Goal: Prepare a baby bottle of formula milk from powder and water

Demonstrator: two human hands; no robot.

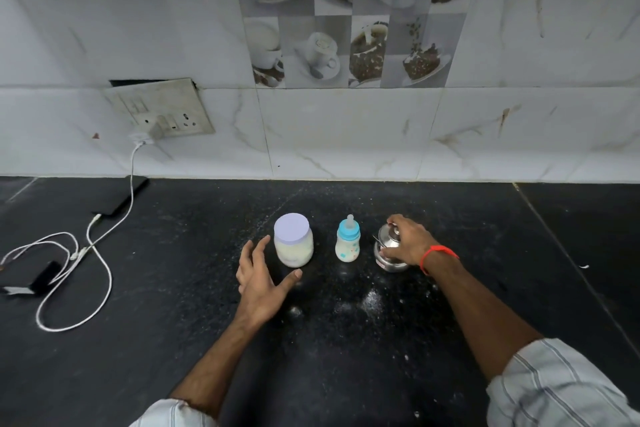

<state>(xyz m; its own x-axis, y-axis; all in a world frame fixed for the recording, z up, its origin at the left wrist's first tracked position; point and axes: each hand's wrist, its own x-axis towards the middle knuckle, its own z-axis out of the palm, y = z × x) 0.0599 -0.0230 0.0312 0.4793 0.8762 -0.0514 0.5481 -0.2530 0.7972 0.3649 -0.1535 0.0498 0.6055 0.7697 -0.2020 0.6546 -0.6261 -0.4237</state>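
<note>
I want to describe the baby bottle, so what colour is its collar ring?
Light blue, on the baby bottle with a clear teat above; seen in the head view.

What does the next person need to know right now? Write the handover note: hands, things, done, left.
Left hand: open, empty, hovering just left of the jar, not touching it.
Right hand: gripping the small steel pot, fingers on its lid; a spoon handle sticks out.
On the black counter, left to right: jar of pale powder with its lid on, baby bottle with blue collar and teat on, steel pot.
Done: bottle looks filled with milky liquid and capped; powder is spilled on the counter.
Left: cannot tell whether it has been mixed; probably shake, then wipe up.
</note>
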